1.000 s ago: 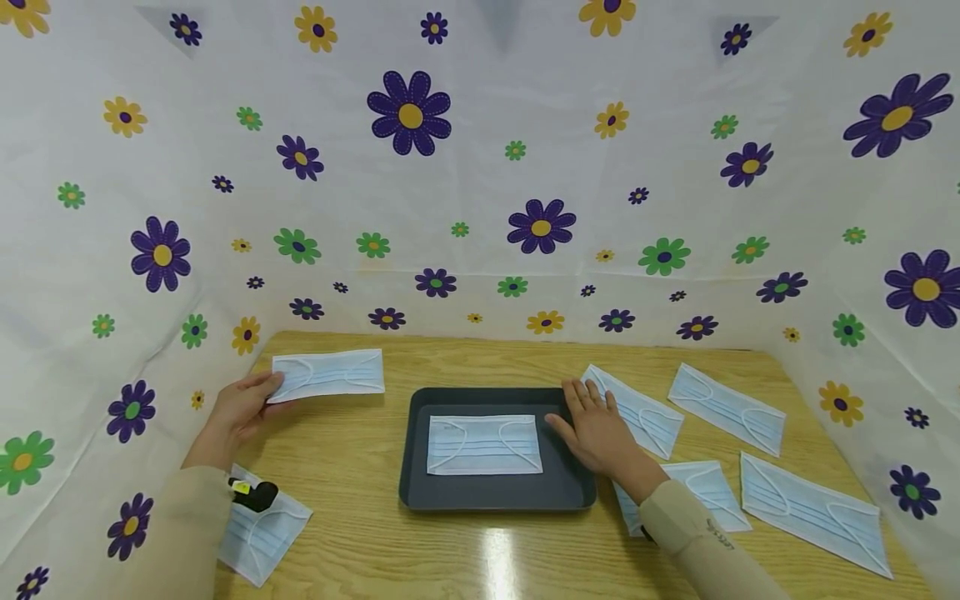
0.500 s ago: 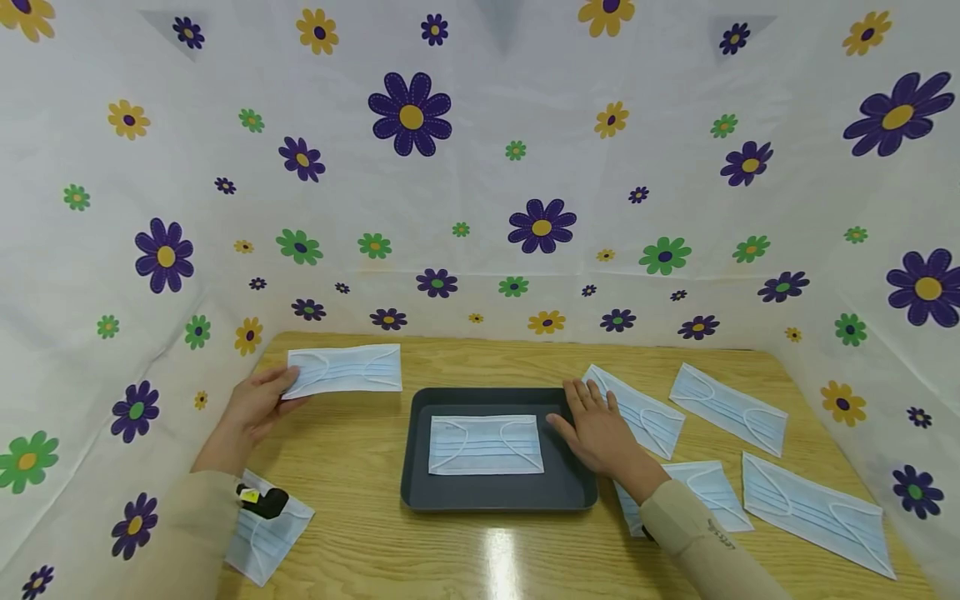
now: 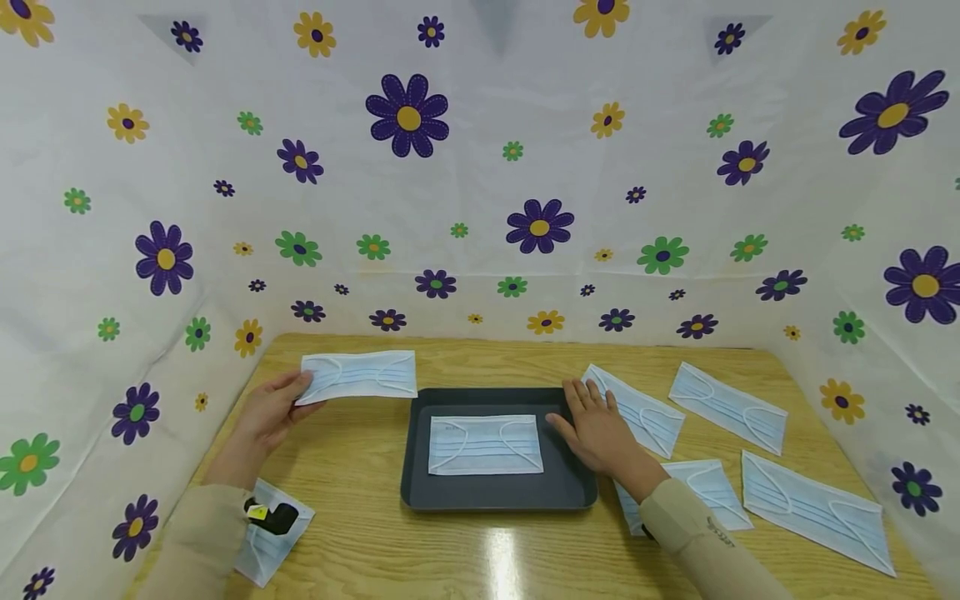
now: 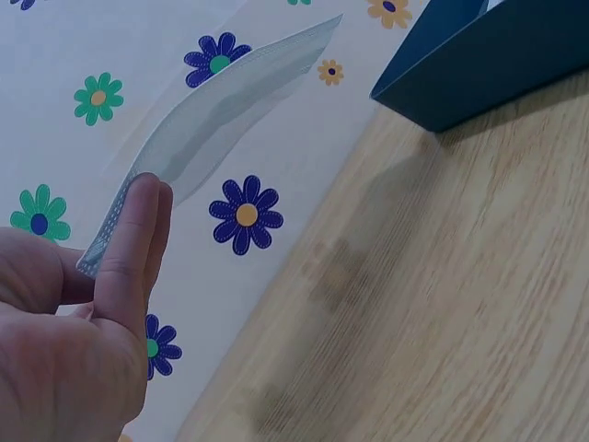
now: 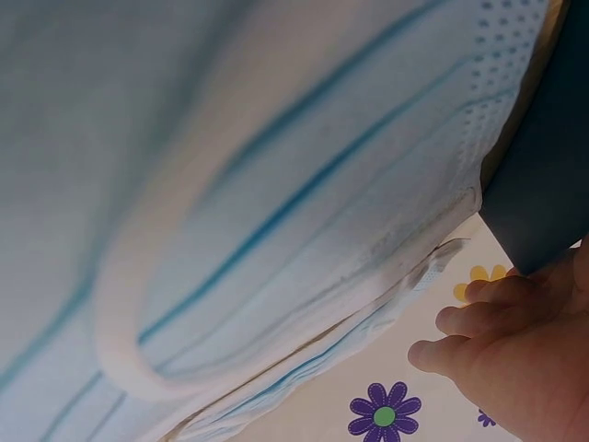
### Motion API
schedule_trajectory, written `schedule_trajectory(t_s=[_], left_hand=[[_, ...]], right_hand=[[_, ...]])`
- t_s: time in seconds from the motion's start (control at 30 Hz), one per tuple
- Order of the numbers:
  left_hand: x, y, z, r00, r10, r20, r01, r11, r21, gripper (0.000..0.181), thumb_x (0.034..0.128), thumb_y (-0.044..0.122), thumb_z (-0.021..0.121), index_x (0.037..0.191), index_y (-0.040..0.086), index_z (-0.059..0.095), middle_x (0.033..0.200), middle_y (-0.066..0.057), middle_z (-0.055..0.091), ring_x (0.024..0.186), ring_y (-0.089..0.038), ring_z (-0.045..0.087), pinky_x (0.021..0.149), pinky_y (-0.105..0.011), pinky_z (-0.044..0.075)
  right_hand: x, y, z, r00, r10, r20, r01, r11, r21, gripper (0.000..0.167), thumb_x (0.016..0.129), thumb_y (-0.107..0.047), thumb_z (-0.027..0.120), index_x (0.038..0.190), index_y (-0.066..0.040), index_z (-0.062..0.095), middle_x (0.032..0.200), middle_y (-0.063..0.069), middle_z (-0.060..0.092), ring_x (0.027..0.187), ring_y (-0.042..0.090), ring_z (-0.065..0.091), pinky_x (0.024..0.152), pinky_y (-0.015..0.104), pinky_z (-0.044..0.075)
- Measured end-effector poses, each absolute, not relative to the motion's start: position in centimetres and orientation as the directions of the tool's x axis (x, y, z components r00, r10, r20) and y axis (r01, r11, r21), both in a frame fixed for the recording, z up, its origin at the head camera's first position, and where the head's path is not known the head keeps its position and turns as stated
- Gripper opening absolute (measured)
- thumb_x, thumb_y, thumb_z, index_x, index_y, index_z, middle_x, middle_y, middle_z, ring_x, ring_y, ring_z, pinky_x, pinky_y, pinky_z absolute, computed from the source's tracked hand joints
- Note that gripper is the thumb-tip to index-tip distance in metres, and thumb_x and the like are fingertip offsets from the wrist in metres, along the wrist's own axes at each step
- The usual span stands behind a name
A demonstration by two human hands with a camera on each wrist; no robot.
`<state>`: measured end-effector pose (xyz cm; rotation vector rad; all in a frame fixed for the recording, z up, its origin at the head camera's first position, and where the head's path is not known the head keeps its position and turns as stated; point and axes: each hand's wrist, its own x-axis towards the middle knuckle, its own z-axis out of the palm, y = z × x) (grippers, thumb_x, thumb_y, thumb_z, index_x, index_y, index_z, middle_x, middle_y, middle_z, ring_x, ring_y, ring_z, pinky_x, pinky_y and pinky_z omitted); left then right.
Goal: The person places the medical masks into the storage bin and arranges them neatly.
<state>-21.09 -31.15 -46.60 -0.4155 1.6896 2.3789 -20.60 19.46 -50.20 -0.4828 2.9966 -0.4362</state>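
flowered cloth is walling in a wooden tabletop, with one lifted mask reaching from the left hand

the left hand is pinching the lifted mask between thumb and fingers at one short end, and the mask's long axis is running sideways, away from those fingers and toward the right hand. the dark tray is sitting between the hands, to the left hand's right and closer to the person than the lifted mask. the right hand is lying nearer to it: its fingers are stretching out over the rim, gripping nothing; whether they are pressing down, i cannot tell. inside the tray, a flat mask is lying with its long axis running the same way. four loose masks are spreading under and beyond the right wrist, and a stray mask is showing beneath the left wrist.

the head view is making the lifted mask's free end seem to meet the tray's far corner; the left wrist view is showing a gap there, with the mask bowing along its length and hanging clear of the tabletop. the right wrist view is adding a pleated mask close to the lens; which one, i cannot tell.
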Motion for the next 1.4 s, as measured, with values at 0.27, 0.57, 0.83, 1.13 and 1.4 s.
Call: schedule_trajectory(t_s=[0.27,0.57,0.83,1.13,1.4], left_hand=[[-20.7,-29.2,-46.6,-0.946,0.006,-0.324,-0.311,-0.297,0.903,0.052,0.1092,0.02,0.057,0.155,-0.001,0.042,0.1,0.005,0.074,0.092,-0.008,0.077,0.087,-0.023,0.061],[-20.0,-26.8,-46.9,-0.948,0.018,-0.318,-0.311,-0.259,0.914,0.059,0.1113,0.019,0.053,0.159,-0.008,0.032,0.101,0.004,0.071,0.092,-0.006,0.077,0.088,-0.022,0.061],[-19.7,-24.8,-47.3,-0.95,0.016,-0.311,-0.307,-0.202,0.93,0.059,0.1131,0.018,0.049,0.161,-0.009,0.028,0.108,0.002,0.065,0.094,-0.004,0.074,0.089,-0.02,0.06],[-19.7,-21.9,-47.5,-0.956,0.025,-0.293,-0.293,-0.172,0.94,0.054,0.113,0.017,0.049,0.157,-0.012,0.036,0.11,-0.004,0.066,0.093,-0.006,0.075,0.086,-0.023,0.062],[-19.8,-19.2,-47.7,-0.95,-0.012,-0.311,-0.307,-0.129,0.943,0.052,0.1117,0.02,0.054,0.154,-0.009,0.045,0.112,-0.006,0.071,0.089,-0.006,0.075,0.082,-0.023,0.063]], right_hand=[[-20.6,19.5,-50.2,-0.947,-0.319,-0.022,-0.3,0.909,-0.289,0.08,0.112,-0.051,0.041,0.164,0.007,0.024,0.169,0.031,0.027,0.158,0.053,0.021,0.125,0.073,0.016],[-20.6,19.5,-50.2,-0.946,-0.323,-0.022,-0.303,0.908,-0.288,0.079,0.113,-0.051,0.041,0.164,0.006,0.024,0.168,0.031,0.028,0.158,0.053,0.021,0.125,0.073,0.017],[-20.6,19.5,-50.4,-0.946,-0.323,-0.017,-0.305,0.909,-0.286,0.079,0.112,-0.051,0.041,0.164,0.006,0.024,0.168,0.031,0.028,0.158,0.052,0.022,0.125,0.073,0.018],[-20.5,19.5,-50.2,-0.946,-0.322,-0.035,-0.298,0.907,-0.297,0.079,0.113,-0.052,0.04,0.165,0.006,0.023,0.169,0.031,0.027,0.158,0.053,0.02,0.125,0.073,0.016],[-20.6,19.6,-50.4,-0.947,-0.32,-0.029,-0.297,0.907,-0.3,0.079,0.113,-0.051,0.041,0.165,0.005,0.023,0.169,0.03,0.027,0.159,0.052,0.02,0.125,0.073,0.016]])
